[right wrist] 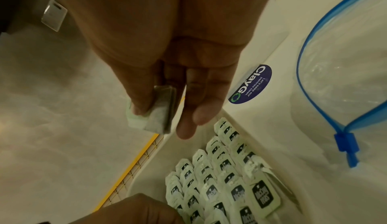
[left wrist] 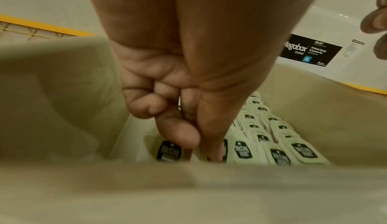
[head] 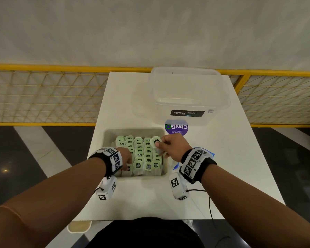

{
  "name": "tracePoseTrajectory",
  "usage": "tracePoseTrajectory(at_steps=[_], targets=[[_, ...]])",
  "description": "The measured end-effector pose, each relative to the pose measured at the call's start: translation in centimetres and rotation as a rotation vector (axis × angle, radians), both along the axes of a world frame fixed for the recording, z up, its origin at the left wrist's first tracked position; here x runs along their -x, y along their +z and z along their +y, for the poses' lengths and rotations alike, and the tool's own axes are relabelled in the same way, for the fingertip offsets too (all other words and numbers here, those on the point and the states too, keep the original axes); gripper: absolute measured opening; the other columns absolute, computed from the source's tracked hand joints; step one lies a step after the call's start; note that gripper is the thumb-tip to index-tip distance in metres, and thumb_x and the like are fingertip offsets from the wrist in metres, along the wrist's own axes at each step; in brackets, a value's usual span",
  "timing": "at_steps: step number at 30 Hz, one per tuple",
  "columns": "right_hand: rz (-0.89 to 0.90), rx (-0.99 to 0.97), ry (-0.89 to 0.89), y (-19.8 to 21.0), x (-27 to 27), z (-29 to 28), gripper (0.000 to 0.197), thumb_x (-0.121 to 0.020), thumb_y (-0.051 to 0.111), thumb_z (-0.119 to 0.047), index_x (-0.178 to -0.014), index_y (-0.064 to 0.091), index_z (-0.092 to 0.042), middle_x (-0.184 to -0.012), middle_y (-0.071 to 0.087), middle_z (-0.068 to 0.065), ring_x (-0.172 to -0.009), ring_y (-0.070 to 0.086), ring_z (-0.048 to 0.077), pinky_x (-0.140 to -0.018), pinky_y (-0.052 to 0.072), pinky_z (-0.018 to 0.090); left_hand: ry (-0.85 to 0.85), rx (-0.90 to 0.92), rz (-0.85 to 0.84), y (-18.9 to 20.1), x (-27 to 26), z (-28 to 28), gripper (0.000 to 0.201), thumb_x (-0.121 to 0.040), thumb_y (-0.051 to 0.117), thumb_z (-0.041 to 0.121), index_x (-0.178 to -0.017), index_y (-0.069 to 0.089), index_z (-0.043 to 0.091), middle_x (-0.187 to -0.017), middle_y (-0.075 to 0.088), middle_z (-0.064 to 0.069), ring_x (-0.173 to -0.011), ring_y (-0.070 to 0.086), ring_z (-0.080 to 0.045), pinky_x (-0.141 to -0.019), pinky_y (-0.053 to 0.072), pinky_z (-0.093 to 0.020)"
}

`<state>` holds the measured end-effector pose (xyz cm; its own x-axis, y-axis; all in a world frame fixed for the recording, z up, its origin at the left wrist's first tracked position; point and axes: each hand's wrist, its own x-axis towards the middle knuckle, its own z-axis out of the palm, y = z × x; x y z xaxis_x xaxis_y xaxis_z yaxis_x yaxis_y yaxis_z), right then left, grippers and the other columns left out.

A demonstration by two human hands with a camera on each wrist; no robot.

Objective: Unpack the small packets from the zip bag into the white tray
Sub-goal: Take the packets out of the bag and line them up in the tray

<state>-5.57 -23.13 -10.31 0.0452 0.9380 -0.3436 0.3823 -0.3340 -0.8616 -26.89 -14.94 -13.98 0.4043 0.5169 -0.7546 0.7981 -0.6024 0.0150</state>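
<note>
The white tray sits on the table in front of me, filled with rows of pale green packets with black labels. My left hand reaches into the tray's near left corner. Its thumb and fingers curl down and pinch a packet standing at the row's end. My right hand hovers over the tray's far right side and pinches a few packets between thumb and fingers. The clear zip bag with a blue zipper lies on the table right of the tray, mostly hidden under my right wrist in the head view.
A clear lidded Megabox storage box stands behind the tray. A purple ClayGo sticker lies between them. A yellow mesh fence runs behind the table. A black cable trails off the front right edge.
</note>
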Motion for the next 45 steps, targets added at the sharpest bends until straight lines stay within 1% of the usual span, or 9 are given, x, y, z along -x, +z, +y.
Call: tracePoseTrajectory(at_steps=[6,9,13,21,26,30,34,38,45], targets=[[0.101,0.031,-0.010,0.1,0.5,0.0,0.019,-0.095,0.060,-0.014,-0.091,0.063,0.004,-0.076,0.070,0.016,-0.067,0.070,0.022,-0.073,0.061,0.034,0.047,-0.062,-0.129,1.1,-0.1,0.2,0.039,-0.082,0.068,0.043,-0.115,0.066,0.021,-0.115,0.066,0.003,-0.105,0.061,-0.018,-0.090,0.049,-0.030],[0.156,0.031,-0.015,-0.1,1.1,0.2,0.007,-0.093,0.059,-0.005,-0.090,0.064,-0.004,-0.082,0.070,0.015,-0.072,0.071,0.022,-0.079,0.060,0.036,0.187,-0.096,-0.429,3.7,-0.3,0.8,0.039,-0.081,0.065,0.055,-0.107,0.066,0.026,-0.105,0.065,0.011,-0.097,0.060,-0.010,-0.090,0.049,-0.029],[0.167,0.013,-0.011,0.1,1.8,0.6,0.007,-0.090,0.064,-0.007,-0.084,0.066,-0.010,-0.084,0.072,0.016,-0.081,0.073,0.029,-0.083,0.059,0.043,0.324,-0.107,-0.826,7.1,-1.5,0.6,0.027,-0.079,0.073,0.047,-0.098,0.069,0.028,-0.089,0.066,0.016,-0.075,0.057,0.007,-0.068,0.040,-0.008],[0.078,-0.030,-0.008,-0.1,2.3,1.4,0.022,-0.087,0.070,-0.022,-0.084,0.067,-0.001,-0.077,0.074,0.012,-0.074,0.074,0.022,-0.082,0.058,0.049,0.270,-0.197,-0.859,9.3,-2.6,0.4,0.012,-0.083,0.072,0.027,-0.093,0.071,0.020,-0.085,0.067,0.008,-0.075,0.059,-0.009,-0.074,0.047,-0.021],[-0.068,-0.063,0.056,-0.1,2.3,1.3,0.020,-0.081,0.073,-0.037,-0.085,0.071,-0.017,-0.075,0.073,0.000,-0.067,0.069,0.018,-0.075,0.058,0.039,0.214,-0.181,-0.775,9.4,-2.3,0.1,0.013,-0.086,0.069,0.025,-0.097,0.070,0.020,-0.086,0.065,0.009,-0.076,0.058,-0.010,-0.075,0.046,-0.024],[-0.342,-0.108,0.053,-0.7,1.5,1.4,0.033,-0.082,0.073,-0.029,-0.111,0.062,-0.019,-0.103,0.061,-0.005,-0.081,0.054,0.007,-0.077,0.043,0.024,0.180,-0.205,-0.542,9.0,0.2,1.6,0.010,-0.088,0.065,0.026,-0.096,0.069,0.022,-0.086,0.063,0.010,-0.084,0.059,-0.012,-0.073,0.041,-0.022],[-0.495,0.050,0.035,-1.4,0.5,1.4,0.054,-0.082,0.067,-0.023,-0.131,0.045,-0.014,-0.123,0.051,0.011,-0.107,0.056,0.025,-0.089,0.047,0.033,0.068,-0.121,-0.134,6.2,2.7,2.0,0.027,-0.083,0.072,0.025,-0.109,0.070,0.021,-0.103,0.069,0.007,-0.084,0.058,-0.009,-0.079,0.048,-0.023],[-0.460,0.216,0.063,-2.2,0.7,1.0,0.064,-0.080,0.064,-0.020,-0.135,0.032,-0.014,-0.106,0.065,0.012,-0.095,0.064,0.031,-0.081,0.055,0.043,-0.014,0.015,0.069,2.7,2.7,1.0,0.033,-0.081,0.074,0.027,-0.113,0.069,0.021,-0.111,0.068,0.005,-0.099,0.063,-0.014,-0.086,0.049,-0.024],[-0.336,0.224,0.008,-1.9,0.4,0.6,0.060,-0.080,0.056,-0.012,-0.133,0.030,-0.019,-0.094,0.067,0.017,-0.077,0.068,0.035,-0.062,0.060,0.048,-0.062,0.002,0.153,-5.5,2.9,3.7,0.023,-0.069,0.072,0.043,-0.084,0.066,0.026,-0.078,0.065,0.008,-0.068,0.064,-0.014,-0.071,0.058,-0.033]])
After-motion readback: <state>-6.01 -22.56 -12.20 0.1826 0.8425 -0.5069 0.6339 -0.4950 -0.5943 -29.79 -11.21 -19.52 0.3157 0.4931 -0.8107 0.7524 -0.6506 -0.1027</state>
